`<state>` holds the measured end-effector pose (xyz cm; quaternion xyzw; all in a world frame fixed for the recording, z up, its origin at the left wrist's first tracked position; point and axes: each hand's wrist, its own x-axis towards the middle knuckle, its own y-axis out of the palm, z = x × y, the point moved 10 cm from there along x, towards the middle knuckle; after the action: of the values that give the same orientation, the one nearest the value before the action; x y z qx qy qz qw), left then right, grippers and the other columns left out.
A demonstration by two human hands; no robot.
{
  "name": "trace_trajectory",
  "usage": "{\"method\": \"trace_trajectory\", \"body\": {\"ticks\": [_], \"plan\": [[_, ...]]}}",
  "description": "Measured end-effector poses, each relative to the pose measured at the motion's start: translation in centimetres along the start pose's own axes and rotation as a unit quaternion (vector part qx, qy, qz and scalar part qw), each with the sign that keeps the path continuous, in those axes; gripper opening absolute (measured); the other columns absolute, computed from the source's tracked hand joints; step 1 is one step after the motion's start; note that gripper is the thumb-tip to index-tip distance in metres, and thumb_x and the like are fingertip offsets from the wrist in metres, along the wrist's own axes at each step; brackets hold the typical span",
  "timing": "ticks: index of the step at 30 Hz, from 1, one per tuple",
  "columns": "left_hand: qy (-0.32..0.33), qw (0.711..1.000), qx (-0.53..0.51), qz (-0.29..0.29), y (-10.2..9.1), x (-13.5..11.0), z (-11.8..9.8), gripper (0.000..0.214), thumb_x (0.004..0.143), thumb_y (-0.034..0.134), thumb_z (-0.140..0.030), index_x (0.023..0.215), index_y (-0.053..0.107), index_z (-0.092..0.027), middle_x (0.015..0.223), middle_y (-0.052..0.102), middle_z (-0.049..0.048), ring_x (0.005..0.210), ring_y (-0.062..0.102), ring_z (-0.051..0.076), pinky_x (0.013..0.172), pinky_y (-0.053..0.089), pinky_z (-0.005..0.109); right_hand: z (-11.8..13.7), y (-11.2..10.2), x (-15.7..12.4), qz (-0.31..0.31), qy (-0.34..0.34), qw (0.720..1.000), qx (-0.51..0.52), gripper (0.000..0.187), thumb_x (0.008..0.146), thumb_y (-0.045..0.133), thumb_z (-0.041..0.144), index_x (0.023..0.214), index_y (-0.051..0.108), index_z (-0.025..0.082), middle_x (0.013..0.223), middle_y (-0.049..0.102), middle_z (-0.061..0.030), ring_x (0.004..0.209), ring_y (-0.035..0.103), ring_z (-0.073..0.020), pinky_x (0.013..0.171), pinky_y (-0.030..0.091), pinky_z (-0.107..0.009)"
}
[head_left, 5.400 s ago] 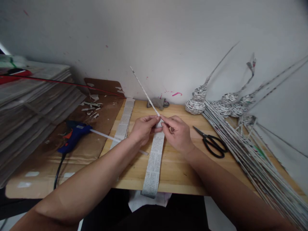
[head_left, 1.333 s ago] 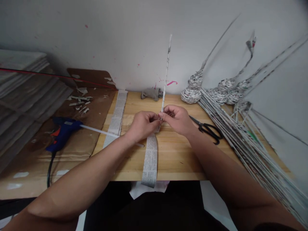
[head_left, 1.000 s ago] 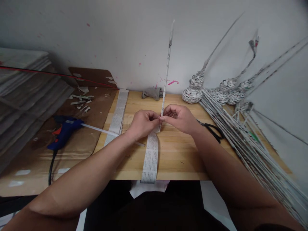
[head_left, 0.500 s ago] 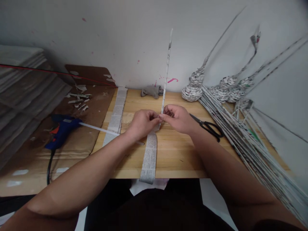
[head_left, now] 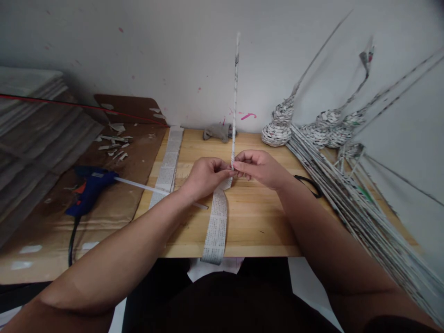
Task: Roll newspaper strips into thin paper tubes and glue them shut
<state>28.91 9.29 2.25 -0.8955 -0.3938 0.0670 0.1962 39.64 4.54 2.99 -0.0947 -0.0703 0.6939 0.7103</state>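
Behind a wooden tabletop [head_left: 263,222], a pale wall [head_left: 173,55] is marked with pink flecks. With the hands taken as the clock's centre, a tall paper stack [head_left: 69,125] is seen between nine and ten o'clock. On a cardboard sheet [head_left: 114,240], a blue glue gun [head_left: 93,187] is laid just below nine o'clock, with paper scraps [head_left: 113,138] strewn above it. Its glue stick [head_left: 142,186] is laid across some newspaper strips [head_left: 169,159] and is partly hidden by the left forearm. By the left hand [head_left: 206,175], held narrow in a pinch, the foot of a rolled paper tube [head_left: 235,92] is gripped. Towards six o'clock, a loose newspaper strip [head_left: 215,226] is draped over the tabletop's near edge; near eleven, a grey cloth [head_left: 218,132] is left by the wall. Nearly upright, the tube is pointed to twelve, and its foot is pinched also by the right hand [head_left: 260,169]. At two, a woven gourd shape [head_left: 277,132] is placed; at three, black scissors [head_left: 312,186] are partly covered by the right forearm. Towards four, a bundle of paper rods [head_left: 350,208] is spread.
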Motion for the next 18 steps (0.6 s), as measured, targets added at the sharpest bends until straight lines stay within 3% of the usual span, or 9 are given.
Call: {"method": "trace_trajectory", "body": {"ticks": [5, 10, 14, 18], "plan": [[-0.003, 0.993, -0.069, 0.096, 1.8, -0.1, 0.3, 0.021, 0.075, 0.069, -0.035, 0.078, 0.070, -0.014, 0.071, 0.066, 0.0011, 0.061, 0.052, 0.011, 0.057, 0.037, 0.024, 0.2, 0.9, -0.2, 0.065, -0.011, 0.998, 0.021, 0.028, 0.082, 0.068, 0.038, 0.096, 0.070, 0.014, 0.076, 0.065, -0.0018, 0.063, 0.053, -0.0085, 0.052, 0.040, -0.020], [0.003, 0.987, -0.071, 0.147, 2.9, -0.6, 0.1, 0.022, 0.078, 0.069, -0.037, 0.078, 0.068, -0.014, 0.064, 0.057, -0.0021, 0.054, 0.045, 0.008, 0.050, 0.034, 0.021, -0.2, 1.3, -0.2, 0.099, 0.005, 0.995, 0.029, 0.028, 0.078, 0.073, 0.041, 0.084, 0.071, 0.013, 0.070, 0.062, -0.0001, 0.057, 0.048, -0.0072, 0.050, 0.038, -0.020], [-0.047, 0.970, -0.138, 0.194, 4.1, -1.3, 0.3, 0.022, 0.080, 0.068, -0.037, 0.086, 0.068, -0.016, 0.072, 0.062, 0.0006, 0.056, 0.052, 0.009, 0.047, 0.041, 0.020, -0.1, 1.4, -0.3, 0.105, 0.006, 0.993, 0.051, 0.029, 0.077, 0.074, 0.042, 0.081, 0.070, 0.013, 0.065, 0.060, 0.0016, 0.053, 0.045, -0.0061, 0.047, 0.035, -0.020], [-0.110, 0.946, -0.207, 0.225, 5.2, -2.1, 0.5, 0.025, 0.080, 0.070, -0.035, 0.097, 0.069, -0.018, 0.089, 0.071, 0.0066, 0.071, 0.066, 0.015, 0.055, 0.052, 0.023, -0.2, 1.7, -0.5, 0.121, 0.012, 0.989, 0.078, 0.028, 0.077, 0.074, 0.041, 0.077, 0.068, 0.013, 0.060, 0.057, 0.0030, 0.049, 0.042, -0.0054, 0.045, 0.031, -0.019]]}}
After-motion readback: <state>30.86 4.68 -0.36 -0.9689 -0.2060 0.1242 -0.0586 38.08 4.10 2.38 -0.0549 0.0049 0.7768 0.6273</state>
